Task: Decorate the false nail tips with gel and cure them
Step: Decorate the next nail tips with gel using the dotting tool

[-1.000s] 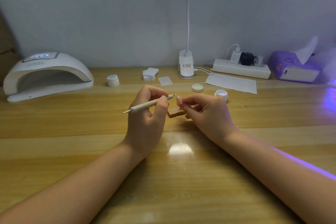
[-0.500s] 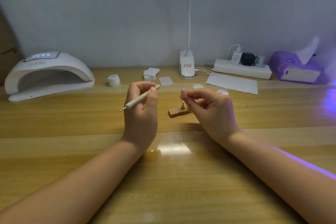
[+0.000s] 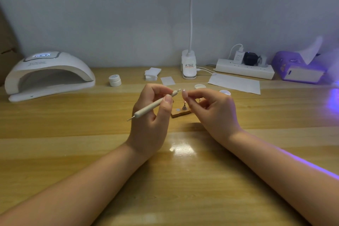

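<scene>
The left hand (image 3: 149,115) holds a dotting tool (image 3: 156,104) above the wooden table (image 3: 73,134), thumb and fingers curled round the cream handle; the tool lies slanted, 1 metal tip pointing down and left, the other up and right toward the right hand (image 3: 212,112). The right hand pinches a pale false nail tip (image 3: 184,94) between thumb and forefinger, the tip raised and just beside the tool's upper end; whether the 2 touch cannot be told. Below and between the hands a small wooden stand (image 3: 180,113) lies on the table, with 1 upright metal peg (image 3: 184,106) on it and a small pale disc beside the peg. Just beyond the hands sit an open white gel pot (image 3: 200,86) and a second white pot (image 3: 225,92), partly hidden by the right hand. A closed white jar (image 3: 115,80) stands further left, near the white curing lamp (image 3: 48,75) at the table's left rear, whose opening faces the person. Along the back lie a stack of white pads (image 3: 152,73), 1 single pad (image 3: 167,80), a clip lamp base (image 3: 189,68), a sheet of white paper (image 3: 235,83), a power strip (image 3: 244,69) with plugs, and a purple tissue box (image 3: 299,68).
</scene>
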A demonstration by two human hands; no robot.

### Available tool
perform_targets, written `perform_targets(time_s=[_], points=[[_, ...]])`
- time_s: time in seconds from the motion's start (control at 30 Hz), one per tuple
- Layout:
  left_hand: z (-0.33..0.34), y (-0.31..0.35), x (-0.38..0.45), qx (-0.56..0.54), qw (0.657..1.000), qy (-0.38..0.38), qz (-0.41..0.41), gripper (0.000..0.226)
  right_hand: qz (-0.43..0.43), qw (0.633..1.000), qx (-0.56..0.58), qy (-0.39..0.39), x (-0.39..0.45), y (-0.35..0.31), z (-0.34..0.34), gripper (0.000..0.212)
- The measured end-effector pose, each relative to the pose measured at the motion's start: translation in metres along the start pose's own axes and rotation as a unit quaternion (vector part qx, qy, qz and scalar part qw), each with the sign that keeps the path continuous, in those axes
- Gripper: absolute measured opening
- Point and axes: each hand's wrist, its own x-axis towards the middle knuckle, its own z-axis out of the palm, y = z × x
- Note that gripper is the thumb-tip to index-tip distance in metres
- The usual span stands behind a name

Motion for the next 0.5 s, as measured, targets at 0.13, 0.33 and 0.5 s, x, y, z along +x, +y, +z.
perform_targets(time_s=[0.13, 0.33, 0.5], points=[[-0.0003, 0.0008, -0.0001, 0.002, 1.000, -0.005, 0.004, 0.011, -0.001, 1.000, -0.005, 0.000, -0.0001, 0.0004, -0.0006, 0.016], [0.0001, 0.0013, -0.0005, 0.011, 1.000, -0.009, 0.012, 0.012, -0.003, 1.000, -0.004, -0.005, -0.0005, -0.0004, -0.0007, 0.016], [0.0008, -0.0001, -0.0005, 0.030, 1.000, 0.000, 0.001, 0.007, -0.006, 1.000, -0.009, -0.007, -0.0005, -0.0011, -0.0004, 0.016]])
